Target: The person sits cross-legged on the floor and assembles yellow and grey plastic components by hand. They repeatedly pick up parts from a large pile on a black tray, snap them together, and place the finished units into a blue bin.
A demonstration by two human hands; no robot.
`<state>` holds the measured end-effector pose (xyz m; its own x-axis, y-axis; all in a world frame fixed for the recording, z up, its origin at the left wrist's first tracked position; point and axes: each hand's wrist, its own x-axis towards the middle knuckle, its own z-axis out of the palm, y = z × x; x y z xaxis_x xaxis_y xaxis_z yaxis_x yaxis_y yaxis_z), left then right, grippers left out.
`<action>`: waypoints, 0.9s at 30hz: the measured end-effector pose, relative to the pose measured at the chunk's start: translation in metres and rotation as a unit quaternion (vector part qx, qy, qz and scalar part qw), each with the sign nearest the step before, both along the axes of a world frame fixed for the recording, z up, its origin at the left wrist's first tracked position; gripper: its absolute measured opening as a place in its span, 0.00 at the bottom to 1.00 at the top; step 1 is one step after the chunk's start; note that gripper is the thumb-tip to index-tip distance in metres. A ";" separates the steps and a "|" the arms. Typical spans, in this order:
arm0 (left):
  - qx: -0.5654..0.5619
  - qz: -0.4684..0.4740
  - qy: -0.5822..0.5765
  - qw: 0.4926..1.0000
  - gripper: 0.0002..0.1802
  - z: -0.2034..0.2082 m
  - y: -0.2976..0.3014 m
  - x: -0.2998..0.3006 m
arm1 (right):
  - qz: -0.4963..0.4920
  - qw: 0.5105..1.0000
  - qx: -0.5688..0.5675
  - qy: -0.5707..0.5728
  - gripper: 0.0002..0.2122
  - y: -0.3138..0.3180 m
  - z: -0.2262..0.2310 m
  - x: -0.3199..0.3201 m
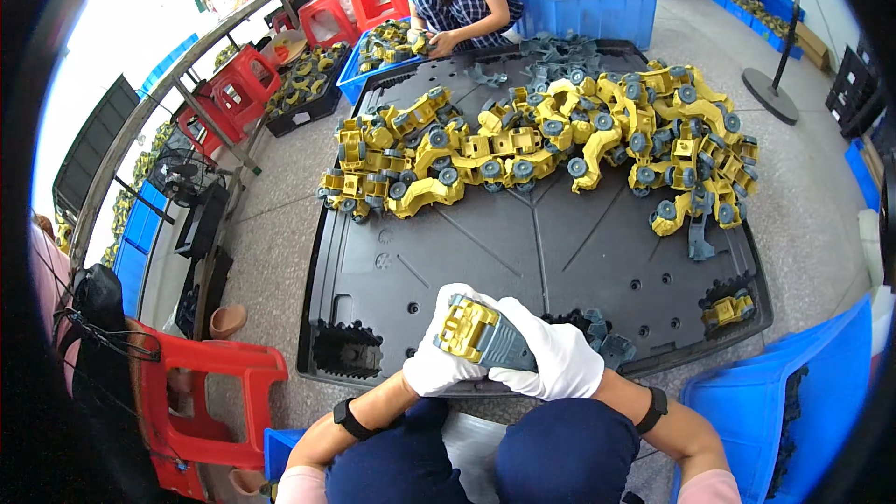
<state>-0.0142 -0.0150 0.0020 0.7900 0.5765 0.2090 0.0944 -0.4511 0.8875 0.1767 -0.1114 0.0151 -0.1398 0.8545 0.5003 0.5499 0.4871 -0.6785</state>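
fingers of the white-gloved left hand (437, 364) and right hand (564, 361) curl closed around a yellow-and-grey toy vehicle (478, 334), over the near edge of a black platform (467, 266); yellow toys (515, 142) heap beyond.

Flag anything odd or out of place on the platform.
One yellow vehicle sits alone in the near right corner of the black platform, apart from the heap. No damage I can make out on the held yellow-grey piece.

Head-worn fisheye looks down and ahead from close above the hands (563, 361)
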 end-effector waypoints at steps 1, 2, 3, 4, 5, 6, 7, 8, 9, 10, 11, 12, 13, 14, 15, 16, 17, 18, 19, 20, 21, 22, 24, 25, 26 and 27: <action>-0.019 0.013 -0.009 1.000 0.50 0.000 -0.002 -0.001 | 0.001 1.000 -0.027 0.014 0.39 -0.001 -0.001 -0.002; -0.037 0.024 -0.019 0.999 0.49 0.000 -0.003 -0.001 | 0.003 0.998 -0.053 0.027 0.39 -0.003 -0.002 -0.004; -0.163 0.031 -0.079 0.983 0.49 -0.005 -0.007 -0.002 | 0.004 0.996 -0.080 0.040 0.39 -0.003 -0.003 -0.005; -0.287 0.037 -0.136 0.947 0.48 -0.009 -0.008 -0.003 | 0.007 0.997 -0.064 0.053 0.39 -0.002 -0.005 -0.006; -0.241 0.034 0.009 0.970 0.48 -0.009 -0.002 -0.005 | 0.010 0.997 -0.047 0.065 0.39 0.000 -0.008 -0.008; -0.237 0.036 -0.002 0.971 0.48 -0.009 -0.002 -0.005 | 0.013 0.996 -0.030 0.078 0.39 0.001 -0.010 -0.009; -0.235 0.038 -0.014 0.971 0.49 -0.009 -0.004 -0.005 | 0.015 0.996 -0.049 0.070 0.39 0.002 -0.011 -0.009; -0.232 0.040 -0.026 0.972 0.50 -0.009 -0.006 -0.004 | 0.017 0.996 -0.068 0.061 0.39 0.002 -0.011 -0.009; -0.230 0.041 -0.037 0.972 0.51 -0.014 -0.005 -0.006 | 0.018 0.995 -0.087 0.053 0.39 0.002 -0.010 -0.009; -0.228 0.039 -0.049 0.972 0.52 -0.018 -0.004 -0.006 | 0.021 0.995 -0.085 0.047 0.39 0.002 -0.010 -0.008; -0.243 0.043 -0.054 0.968 0.52 -0.018 -0.004 -0.007 | 0.023 0.995 -0.082 0.041 0.40 0.003 -0.009 -0.007; -0.257 0.047 -0.058 0.963 0.52 -0.019 -0.004 -0.008 | 0.025 0.996 -0.080 0.035 0.40 0.004 -0.008 -0.006; -0.265 0.043 -0.070 0.961 0.53 -0.017 -0.002 -0.009 | 0.020 0.997 -0.064 0.034 0.40 0.007 -0.004 -0.007; -0.272 0.039 -0.081 0.958 0.53 -0.016 0.000 -0.009 | 0.016 0.998 -0.047 0.032 0.40 0.009 0.001 -0.009; -0.280 0.035 -0.093 0.955 0.53 -0.015 0.002 -0.010 | 0.011 0.999 -0.030 0.031 0.40 0.010 0.005 -0.010; -0.235 0.027 -0.065 0.970 0.53 -0.014 0.005 -0.010 | -0.005 0.999 -0.038 -0.012 0.40 0.011 0.010 -0.009; -0.189 0.018 -0.037 0.981 0.53 -0.016 0.009 -0.010 | -0.020 0.997 -0.045 -0.055 0.40 0.012 0.015 -0.007; -0.143 0.010 -0.008 0.990 0.53 -0.019 0.013 -0.010 | -0.036 0.993 -0.052 -0.098 0.40 0.012 0.020 -0.005; -0.171 0.005 -0.025 0.985 0.53 -0.022 0.013 -0.009 | -0.062 0.981 -0.071 -0.167 0.40 0.008 0.024 -0.003; -0.197 0.001 -0.042 0.979 0.53 -0.023 0.013 -0.009 | -0.075 0.985 -0.014 -0.155 0.40 0.010 0.021 -0.004; -0.218 0.004 -0.046 0.975 0.52 -0.021 0.012 -0.009 | -0.089 0.985 0.044 -0.142 0.39 0.013 0.015 -0.004; -0.240 0.003 -0.052 0.969 0.52 -0.018 0.010 -0.007 | -0.106 0.981 0.100 -0.131 0.39 0.015 0.008 -0.004; -0.352 -0.002 -0.115 0.929 0.49 0.002 -0.004 0.009 | -0.026 0.994 0.026 0.101 0.34 0.017 -0.013 -0.010; -0.436 -0.005 -0.138 0.889 0.49 0.005 -0.011 0.011 | -0.027 0.990 0.008 0.136 0.32 0.016 -0.013 -0.014; -0.517 -0.008 -0.160 0.841 0.49 0.005 -0.014 0.011 | -0.029 0.985 -0.010 0.171 0.31 0.017 -0.012 -0.018; -0.521 -0.004 -0.169 0.836 0.50 0.004 -0.011 0.013 | -0.041 0.984 -0.011 0.173 0.29 0.024 -0.008 -0.017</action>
<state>-0.0011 -0.0255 0.0060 0.7925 0.5789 -0.1916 -0.2407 0.5856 0.7740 0.1594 -0.0877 0.0073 0.1063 0.8667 0.4874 0.3211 0.4340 -0.8418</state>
